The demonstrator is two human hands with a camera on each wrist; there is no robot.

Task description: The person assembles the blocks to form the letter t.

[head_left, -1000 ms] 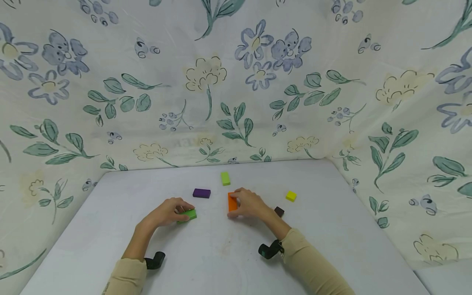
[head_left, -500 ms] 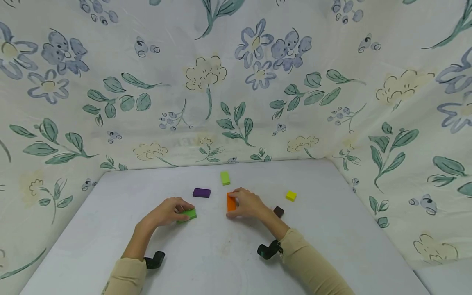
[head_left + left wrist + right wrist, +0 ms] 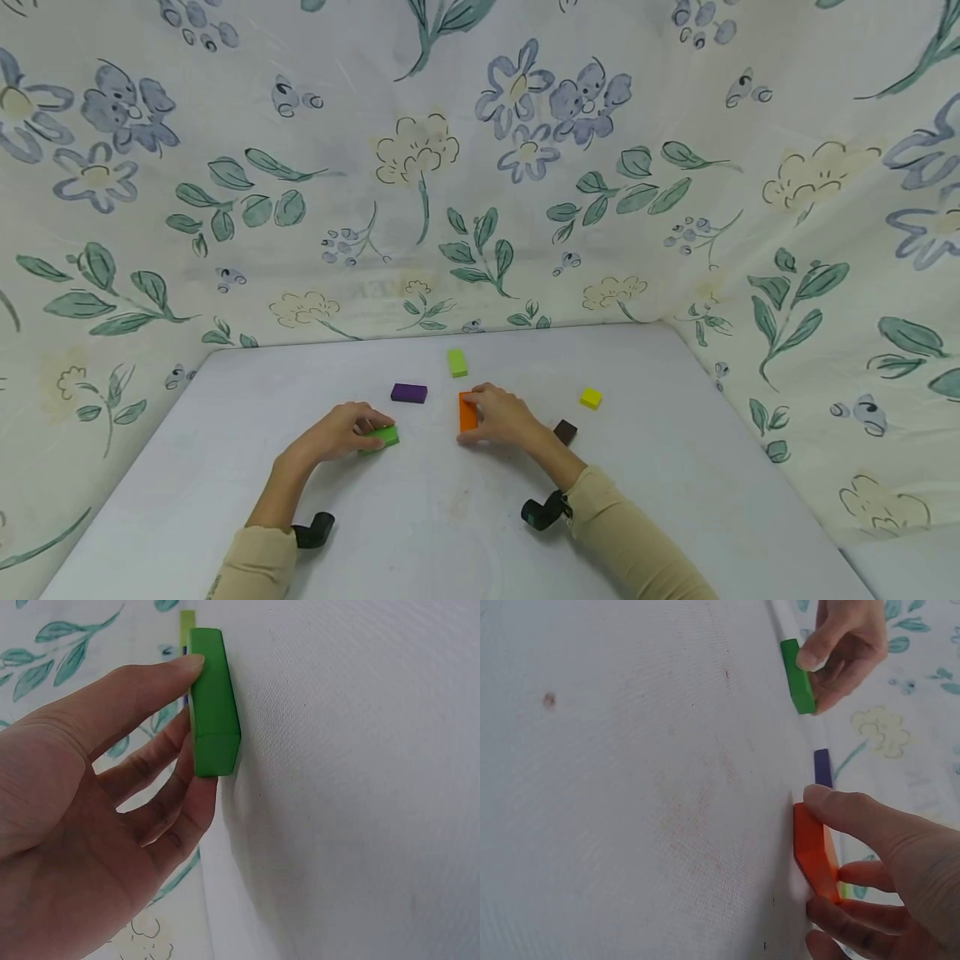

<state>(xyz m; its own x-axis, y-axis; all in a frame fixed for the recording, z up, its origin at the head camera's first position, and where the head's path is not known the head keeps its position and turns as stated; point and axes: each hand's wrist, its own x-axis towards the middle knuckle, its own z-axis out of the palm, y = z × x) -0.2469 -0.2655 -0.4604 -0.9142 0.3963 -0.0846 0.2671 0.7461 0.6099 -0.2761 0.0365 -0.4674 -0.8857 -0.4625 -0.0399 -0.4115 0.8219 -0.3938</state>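
Observation:
My left hand [image 3: 347,432] pinches a green block [image 3: 386,436] between thumb and fingers, low over the white table. In the left wrist view the thumb presses on one long face of that green block [image 3: 215,697], with fingers behind it. An orange block [image 3: 467,412] is in my right hand [image 3: 504,417], right of the green one. The right wrist view has the thumb at one end of the orange block [image 3: 814,844] and fingers at the other end. Between and beyond the hands lies a purple block [image 3: 408,393]. A light green block [image 3: 457,363] lies farther back.
A yellow block [image 3: 591,398] sits to the right on the white table [image 3: 450,533]. Partly behind the right forearm is a dark brown block [image 3: 566,432]. A floral cloth [image 3: 337,167] hangs at the back and sides of the table.
My right hand has shifted slightly to the left with the orange block. The left hand and its green block look nearly still.

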